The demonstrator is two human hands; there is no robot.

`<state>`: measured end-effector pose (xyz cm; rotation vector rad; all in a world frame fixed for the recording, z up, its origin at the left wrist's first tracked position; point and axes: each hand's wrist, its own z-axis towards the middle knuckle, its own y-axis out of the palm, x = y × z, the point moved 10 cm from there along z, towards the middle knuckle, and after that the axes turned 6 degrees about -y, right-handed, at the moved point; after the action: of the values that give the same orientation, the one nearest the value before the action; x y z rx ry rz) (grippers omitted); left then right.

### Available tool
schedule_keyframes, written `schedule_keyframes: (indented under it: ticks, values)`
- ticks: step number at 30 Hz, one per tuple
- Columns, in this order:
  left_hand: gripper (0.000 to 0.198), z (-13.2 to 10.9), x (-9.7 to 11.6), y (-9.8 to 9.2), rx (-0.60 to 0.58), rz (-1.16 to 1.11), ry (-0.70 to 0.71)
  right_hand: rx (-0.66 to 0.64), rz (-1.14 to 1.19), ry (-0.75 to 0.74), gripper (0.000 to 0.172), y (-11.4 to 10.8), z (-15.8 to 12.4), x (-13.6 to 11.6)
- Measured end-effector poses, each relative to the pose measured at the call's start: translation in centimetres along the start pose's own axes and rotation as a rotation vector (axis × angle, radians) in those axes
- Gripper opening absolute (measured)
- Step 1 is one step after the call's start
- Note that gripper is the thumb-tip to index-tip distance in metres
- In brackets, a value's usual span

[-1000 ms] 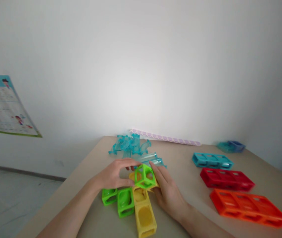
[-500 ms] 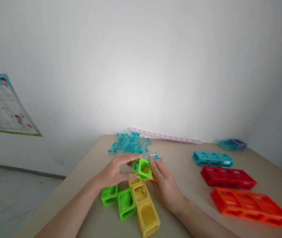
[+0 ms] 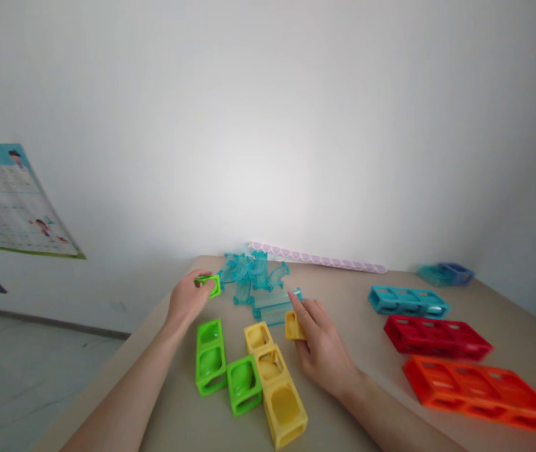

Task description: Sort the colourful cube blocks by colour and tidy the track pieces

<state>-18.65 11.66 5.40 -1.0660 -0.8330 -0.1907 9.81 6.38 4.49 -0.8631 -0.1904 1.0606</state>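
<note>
Two hands: well apart over the beige surface (image 3: 348, 301).
Left hand (image 3: 187, 298): thumb and fingers pinching a bright green, hollow plastic cube (image 3: 213, 287), beside a loose heap of translucent teal plastic pieces (image 3: 259, 270).
Right hand (image 3: 322, 342): pinching a yellow, hollow plastic cube (image 3: 292, 326) just in front of the teal pieces.
Between the forearms: a joined pair of green plastic cubes (image 3: 210, 361), one single green plastic cube (image 3: 243, 383) and a line of three yellow plastic cubes (image 3: 284, 405), the single one in the middle.
Right side: three-celled plastic bars in teal (image 3: 409, 302), red (image 3: 437, 339) and orange (image 3: 479, 390), orange nearest.
Along the wall (image 3: 268, 125): a lilac patterned strip (image 3: 319, 258).
</note>
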Motion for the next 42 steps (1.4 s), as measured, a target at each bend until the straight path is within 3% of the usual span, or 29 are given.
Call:
schedule_keyframes:
  ticks: [7, 19, 23, 26, 28, 30, 32, 34, 37, 42]
  values:
    - [0.028, -0.6, 0.3, 1.5, -0.092, 0.201, 0.038, -0.038, 0.007, 0.116, 0.081, 0.3, -0.5, 1.5]
    - [0.029, -0.1, -1.0, 1.8, -0.034, 0.416, 0.09, -0.053, 0.052, 0.187, 0.068, 0.3, -0.5, 2.2]
    - [0.022, -0.5, 0.7, 1.0, 0.033, 0.379, 0.18, -0.054, 0.075, 0.215, 0.068, 0.3, -0.5, 2.4]
    - [0.019, -2.5, 4.2, 0.1, 0.055, 0.172, 0.417, -0.058, 0.085, 0.22, 0.067, 0.4, -0.6, 2.5]
    - [0.018, -5.1, 6.9, 0.4, -0.073, -0.02, 0.657, -0.063, 0.09, 0.217, 0.067, 0.6, -0.6, 2.5]
    - [0.017, -8.1, 8.8, 1.7, -0.302, -0.094, 0.843, -0.073, 0.089, 0.216, 0.067, 0.8, -0.8, 2.5]
    - [0.021, -10.3, 9.5, 3.3, -0.514, -0.053, 0.921, -0.09, 0.089, 0.212, 0.068, 1.1, -0.9, 2.4]
    - [0.033, -11.3, 9.3, 4.6, -0.649, 0.021, 0.907, -0.112, 0.096, 0.193, 0.069, 1.3, -0.9, 2.1]
    - [0.045, -11.1, 8.7, 5.4, -0.732, 0.073, 0.839, -0.14, 0.107, 0.141, 0.069, 1.2, -0.6, 1.4]
    - [0.052, -11.2, 8.7, 5.4, -0.778, 0.103, 0.858, -0.125, 0.107, 0.046, 0.066, -0.6, -0.1, -0.6]
